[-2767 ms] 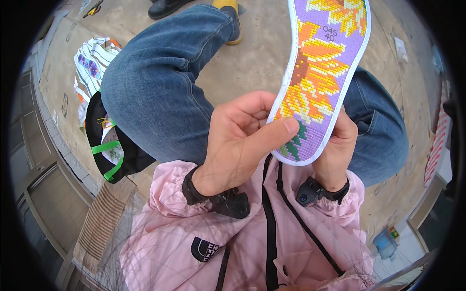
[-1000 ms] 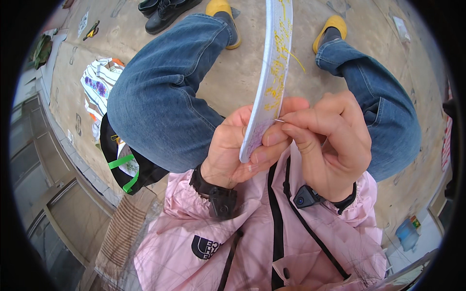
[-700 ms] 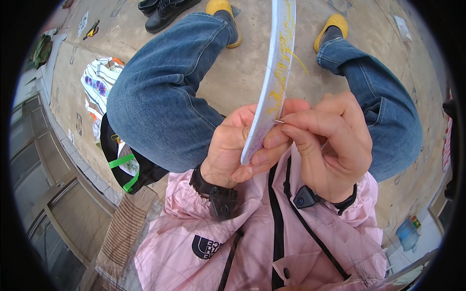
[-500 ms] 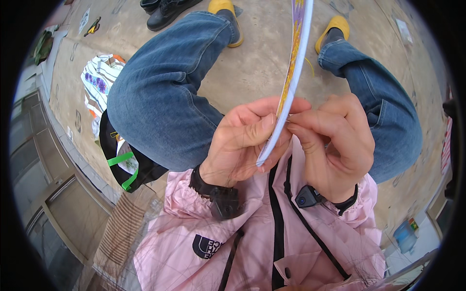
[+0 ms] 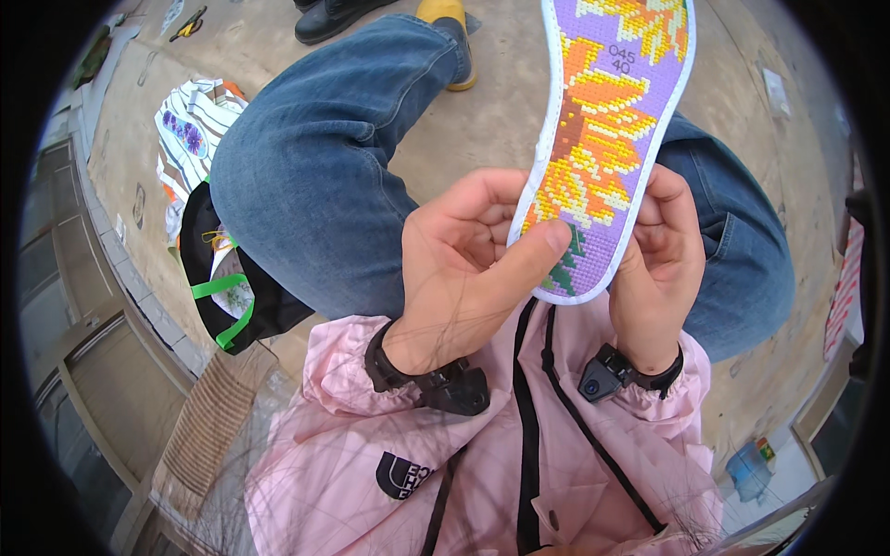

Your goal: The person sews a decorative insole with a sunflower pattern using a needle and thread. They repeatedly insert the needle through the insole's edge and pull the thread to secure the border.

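Observation:
An insole (image 5: 601,129) stitched with yellow and orange flowers and green leaves on lilac, edged in white, stands in front of me, flower face toward me. My left hand (image 5: 460,276) grips its lower left, thumb pressed on the stitched face and fingers behind. Close to the right edge, my right hand (image 5: 661,278) has curled fingers, partly hidden behind the insole; I cannot make out what is in its fingertips. Both wrists carry black strapped devices at pink sleeves.
Around my jeans-clad legs lie a black bag (image 5: 207,301) with green handles, a striped cloth (image 5: 173,157) with a purple-patterned piece and yellow-handled scissors (image 5: 187,25). Dark shoes (image 5: 320,23) stand at the top. A blue water jug (image 5: 746,473) is at the lower right.
The insole has turned from edge-on, with loose yellow thread and a needle showing, to flower face toward me. My right hand's fingertips have gone behind it.

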`<state>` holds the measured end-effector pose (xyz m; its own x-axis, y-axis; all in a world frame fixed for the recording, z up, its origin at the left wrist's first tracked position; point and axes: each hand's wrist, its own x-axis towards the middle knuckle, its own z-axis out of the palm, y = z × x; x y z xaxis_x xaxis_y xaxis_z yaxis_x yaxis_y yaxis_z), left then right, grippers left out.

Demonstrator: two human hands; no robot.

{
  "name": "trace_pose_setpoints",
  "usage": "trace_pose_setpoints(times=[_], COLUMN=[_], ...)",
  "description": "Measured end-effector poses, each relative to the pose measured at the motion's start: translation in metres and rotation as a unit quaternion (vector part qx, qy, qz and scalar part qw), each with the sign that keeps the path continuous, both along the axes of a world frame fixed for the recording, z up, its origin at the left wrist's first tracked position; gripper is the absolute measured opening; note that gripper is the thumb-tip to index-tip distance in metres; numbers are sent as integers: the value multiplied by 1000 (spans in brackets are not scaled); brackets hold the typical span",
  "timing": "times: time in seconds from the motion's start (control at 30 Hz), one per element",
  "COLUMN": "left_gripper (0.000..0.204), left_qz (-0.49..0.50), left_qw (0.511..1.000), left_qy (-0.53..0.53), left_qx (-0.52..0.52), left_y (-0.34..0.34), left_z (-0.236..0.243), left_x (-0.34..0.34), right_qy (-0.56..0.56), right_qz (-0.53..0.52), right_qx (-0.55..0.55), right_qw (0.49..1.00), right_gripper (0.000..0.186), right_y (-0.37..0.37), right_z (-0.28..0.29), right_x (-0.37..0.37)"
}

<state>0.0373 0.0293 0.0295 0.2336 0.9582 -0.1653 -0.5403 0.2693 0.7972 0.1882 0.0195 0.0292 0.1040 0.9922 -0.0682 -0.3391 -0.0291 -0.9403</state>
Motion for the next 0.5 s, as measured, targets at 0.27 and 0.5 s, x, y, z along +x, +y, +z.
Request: trace_pose_setpoints(times=[0.27,0.5], left_gripper=[28,24], left_qz=[37,110], left_qw=[990,973], left_qy=[129,197], left_qx=[42,42], left_y=[-1,9], left_z=[2,-11], left_x=[6,-1], right_qy=[-503,36], right_qz=[13,13], right_qx=[315,237], right_qw=[805,971], right_gripper=[19,3], right_y=[15,-2], right_z=[9,50], right_x=[18,47])
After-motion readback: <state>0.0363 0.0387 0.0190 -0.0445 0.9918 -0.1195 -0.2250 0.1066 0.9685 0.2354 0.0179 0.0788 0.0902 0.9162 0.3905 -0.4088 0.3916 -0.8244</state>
